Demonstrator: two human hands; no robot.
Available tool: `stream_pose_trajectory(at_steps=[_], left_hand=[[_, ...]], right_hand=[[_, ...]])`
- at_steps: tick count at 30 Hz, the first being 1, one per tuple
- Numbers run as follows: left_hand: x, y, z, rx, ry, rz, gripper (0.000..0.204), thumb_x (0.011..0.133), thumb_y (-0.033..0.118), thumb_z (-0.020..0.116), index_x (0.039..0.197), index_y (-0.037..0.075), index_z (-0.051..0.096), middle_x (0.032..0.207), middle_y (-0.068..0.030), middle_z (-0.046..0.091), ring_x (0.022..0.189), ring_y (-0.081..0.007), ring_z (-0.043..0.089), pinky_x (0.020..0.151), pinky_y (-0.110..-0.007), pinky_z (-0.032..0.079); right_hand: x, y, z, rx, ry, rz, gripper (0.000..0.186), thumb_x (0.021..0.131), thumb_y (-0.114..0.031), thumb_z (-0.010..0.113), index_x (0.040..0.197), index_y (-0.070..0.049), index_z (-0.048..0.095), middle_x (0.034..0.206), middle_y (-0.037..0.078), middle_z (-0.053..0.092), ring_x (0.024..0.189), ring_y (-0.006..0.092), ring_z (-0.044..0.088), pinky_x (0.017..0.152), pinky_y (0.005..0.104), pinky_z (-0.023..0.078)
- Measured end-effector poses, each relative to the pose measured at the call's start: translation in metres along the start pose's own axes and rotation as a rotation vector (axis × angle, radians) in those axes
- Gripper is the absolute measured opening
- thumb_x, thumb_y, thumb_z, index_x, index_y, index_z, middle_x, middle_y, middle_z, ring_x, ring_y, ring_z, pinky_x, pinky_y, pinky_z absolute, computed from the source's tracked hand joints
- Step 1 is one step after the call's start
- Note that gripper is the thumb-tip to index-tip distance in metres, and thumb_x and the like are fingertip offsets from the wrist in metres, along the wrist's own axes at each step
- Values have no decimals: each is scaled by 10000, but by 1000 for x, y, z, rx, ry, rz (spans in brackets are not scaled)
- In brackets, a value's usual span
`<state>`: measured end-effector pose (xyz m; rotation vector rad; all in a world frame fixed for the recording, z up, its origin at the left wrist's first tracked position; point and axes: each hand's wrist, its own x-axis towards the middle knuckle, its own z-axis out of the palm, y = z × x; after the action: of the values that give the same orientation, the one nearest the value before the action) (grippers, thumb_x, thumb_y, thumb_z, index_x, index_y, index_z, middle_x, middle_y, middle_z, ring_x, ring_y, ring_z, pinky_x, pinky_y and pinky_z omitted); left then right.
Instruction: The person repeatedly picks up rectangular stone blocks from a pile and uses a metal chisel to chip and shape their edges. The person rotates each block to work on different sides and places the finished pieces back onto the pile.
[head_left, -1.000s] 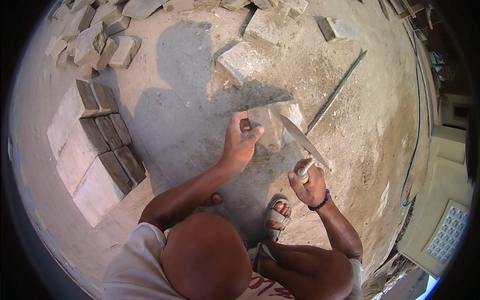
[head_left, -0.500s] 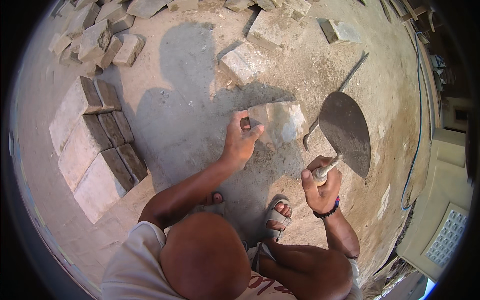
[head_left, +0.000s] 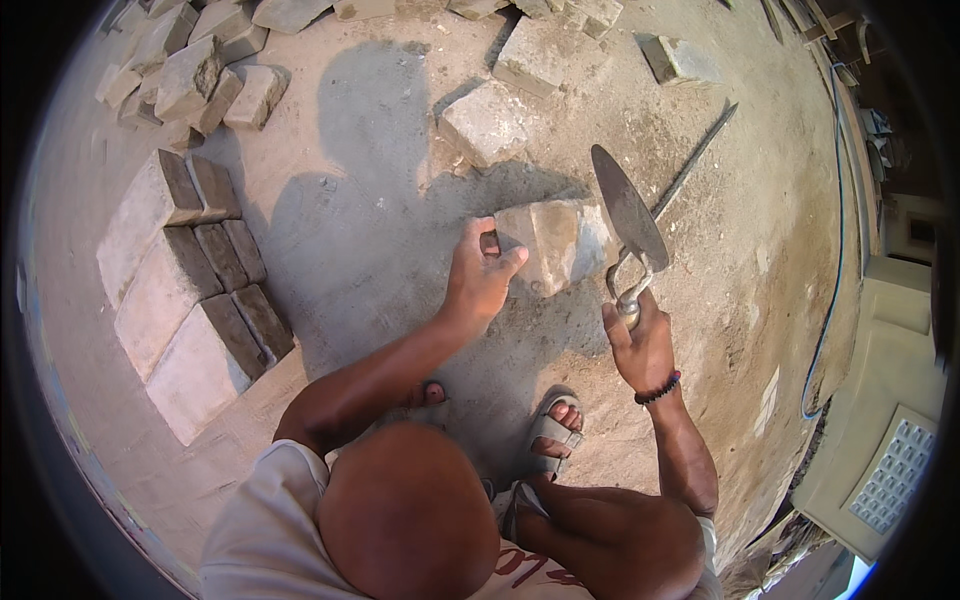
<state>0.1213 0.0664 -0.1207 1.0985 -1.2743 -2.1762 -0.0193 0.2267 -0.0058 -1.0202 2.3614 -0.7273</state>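
Observation:
A rough stone block [head_left: 556, 240] stands on the sandy ground in front of me. My left hand [head_left: 480, 272] grips its left edge, fingers curled over the top. My right hand [head_left: 640, 340] is closed around the handle of a metal trowel [head_left: 627, 208], whose pointed blade is raised beside the block's right side, tip upward. My sandalled foot [head_left: 553, 430] rests on the ground just below the block.
Rows of cut stone blocks [head_left: 190, 270] lie at the left, with a loose pile of blocks [head_left: 190, 75] at the upper left. More single blocks [head_left: 485, 122] sit beyond. A long metal rod [head_left: 692, 165] lies on the ground at the right, and a blue hose [head_left: 838, 250] runs along the edge.
My right hand has swung the trowel: blade low against the block, then out flat to the right, now upright close beside the block. My left hand stays on the block.

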Motion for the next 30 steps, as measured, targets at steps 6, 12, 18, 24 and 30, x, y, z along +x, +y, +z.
stream_pose_trajectory(at_steps=[6,12,18,24,30], left_hand=[[4,11,17,-18,-28,-36,595,888,117,717,1350,-53,383,1137,-156,553,1012,-187,569,859,-350,505],[0,13,9,19,11,-45,603,882,117,722,1352,-50,383,1119,-144,550,989,-177,572,851,-331,504],[1,10,3,32,35,-57,609,876,109,727,1348,-52,378,1110,-153,575,999,-179,583,829,-317,511],[-8,27,18,43,-22,-44,595,874,109,735,1321,-61,382,1140,-168,565,988,-180,591,823,-305,521],[-8,38,13,-51,-38,-9,627,862,105,752,1294,-82,337,1119,-171,554,1004,-176,582,845,-312,517]], right_hand=[[15,44,12,-294,-153,83,360,934,-283,638,964,63,543,730,245,628,668,388,645,621,428,506],[-6,-4,8,-190,-128,-258,370,905,-199,633,1145,63,532,806,305,659,806,487,656,701,515,537],[36,18,-18,-236,-141,54,399,893,-245,634,1115,68,524,816,316,644,784,502,642,705,551,520],[39,70,-12,-491,-173,137,397,893,-253,629,1085,78,525,830,334,649,825,500,645,713,551,514],[27,-19,-35,-507,-245,-188,283,883,-218,641,1025,-1,527,775,244,645,759,439,663,679,513,541]])
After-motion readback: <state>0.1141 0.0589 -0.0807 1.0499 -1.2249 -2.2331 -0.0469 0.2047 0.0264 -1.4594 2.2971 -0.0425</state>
